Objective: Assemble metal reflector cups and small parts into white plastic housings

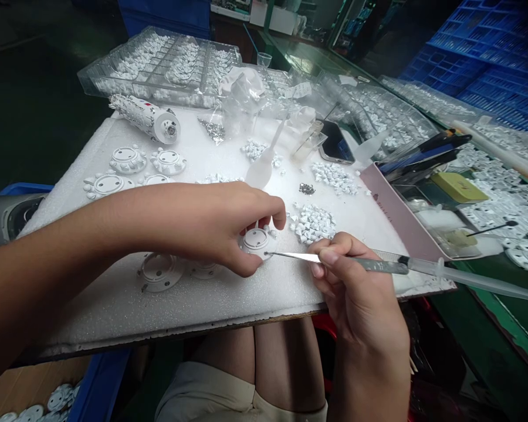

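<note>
My left hand [220,223] curls around a small round white plastic part [256,239], thumb at its near edge and fingers at its far side. Between the fingers of my right hand [356,281] is a pair of tweezers [301,256], whose tip touches the near right rim of that part. Whether the tip grips anything is too small to tell. More round white parts lie left of my left hand, one a flat ring piece [159,271] partly behind the wrist. A pile of small white pointed pieces [314,224] sits just beyond the tweezers.
The white foam board [246,299] has a front edge close to my lap. On it are a dropper [264,164], a phone [337,142], dark tiny screws [307,189] and a white cylinder [147,119]. A pink box [396,211] of tools borders the right; clear trays [158,64] stand behind.
</note>
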A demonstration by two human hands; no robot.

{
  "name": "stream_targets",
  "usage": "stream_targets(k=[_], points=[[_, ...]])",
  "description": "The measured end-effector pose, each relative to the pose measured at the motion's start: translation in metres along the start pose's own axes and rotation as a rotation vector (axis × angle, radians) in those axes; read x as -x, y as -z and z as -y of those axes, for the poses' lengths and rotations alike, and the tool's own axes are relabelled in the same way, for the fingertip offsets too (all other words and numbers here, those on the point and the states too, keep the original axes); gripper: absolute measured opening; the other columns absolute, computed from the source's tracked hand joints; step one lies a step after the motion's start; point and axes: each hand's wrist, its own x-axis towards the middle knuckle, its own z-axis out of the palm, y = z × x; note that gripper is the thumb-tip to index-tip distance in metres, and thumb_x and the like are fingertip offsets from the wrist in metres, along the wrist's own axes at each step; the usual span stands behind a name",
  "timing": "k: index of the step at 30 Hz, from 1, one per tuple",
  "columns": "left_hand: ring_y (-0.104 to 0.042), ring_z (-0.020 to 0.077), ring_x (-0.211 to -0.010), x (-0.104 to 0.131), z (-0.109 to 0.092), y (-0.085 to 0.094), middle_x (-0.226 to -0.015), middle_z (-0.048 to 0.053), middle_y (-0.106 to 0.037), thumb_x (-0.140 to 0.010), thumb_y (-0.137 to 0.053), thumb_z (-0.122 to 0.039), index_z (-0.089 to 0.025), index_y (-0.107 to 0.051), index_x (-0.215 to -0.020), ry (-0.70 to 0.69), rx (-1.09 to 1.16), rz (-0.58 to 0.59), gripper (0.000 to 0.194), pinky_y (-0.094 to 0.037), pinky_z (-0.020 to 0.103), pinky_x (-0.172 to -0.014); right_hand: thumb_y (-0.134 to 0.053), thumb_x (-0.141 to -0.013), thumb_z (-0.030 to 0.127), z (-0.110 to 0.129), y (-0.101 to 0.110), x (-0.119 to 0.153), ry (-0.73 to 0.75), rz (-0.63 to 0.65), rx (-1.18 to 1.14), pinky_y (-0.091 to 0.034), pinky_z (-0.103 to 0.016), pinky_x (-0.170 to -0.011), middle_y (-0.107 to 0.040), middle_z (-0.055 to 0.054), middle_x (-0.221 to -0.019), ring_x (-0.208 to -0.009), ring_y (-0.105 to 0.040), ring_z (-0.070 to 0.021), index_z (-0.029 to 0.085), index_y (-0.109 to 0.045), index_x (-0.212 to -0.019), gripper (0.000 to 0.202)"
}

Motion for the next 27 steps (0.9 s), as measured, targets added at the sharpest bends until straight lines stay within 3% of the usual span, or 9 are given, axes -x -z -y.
stream_targets(k=[9, 20, 27], points=[[-0.062, 0.0207, -0.075, 0.0003, -0.0007, -0.001, -0.096, 0.001, -0.068, -0.075, -0.065, -0.04, -0.033, -0.047, -0.133, 0.056, 0.05, -0.004, 0.061, -0.041, 0.028, -0.065, -0.079, -0.069, 0.025, 0.0006, -0.0003, 0.0004, 0.008, -0.002, 0.003, -0.034, -0.013, -0.043, -0.058, 0.001, -0.056, -0.048, -0.046, -0.0054, 0.018, -0.059, -0.06, 0.023], [-0.06, 0.0169, -0.068, -0.0005, -0.0032, 0.0, -0.091, -0.001, -0.067, -0.078, -0.063, -0.037, -0.032, -0.047, -0.129, 0.047, 0.028, 0.004, 0.054, -0.039, 0.025, -0.057, -0.077, -0.068, 0.023, -0.0001, 0.0004, 0.0006, 0.001, 0.002, -0.077, -0.026, -0.013, -0.038, -0.057, 0.002, -0.056, -0.046, -0.041, -0.0047, 0.018, -0.057, -0.059, 0.022], [-0.061, 0.0167, -0.069, -0.0009, -0.0029, 0.0004, -0.092, 0.0, -0.067, -0.078, -0.063, -0.037, -0.032, -0.046, -0.13, 0.044, 0.011, 0.012, 0.055, -0.04, 0.025, -0.058, -0.08, -0.066, 0.024, 0.0007, -0.0012, 0.0011, -0.004, -0.039, -0.036, -0.031, -0.014, -0.041, -0.06, 0.001, -0.058, -0.048, -0.045, -0.0055, 0.018, -0.059, -0.059, 0.022]])
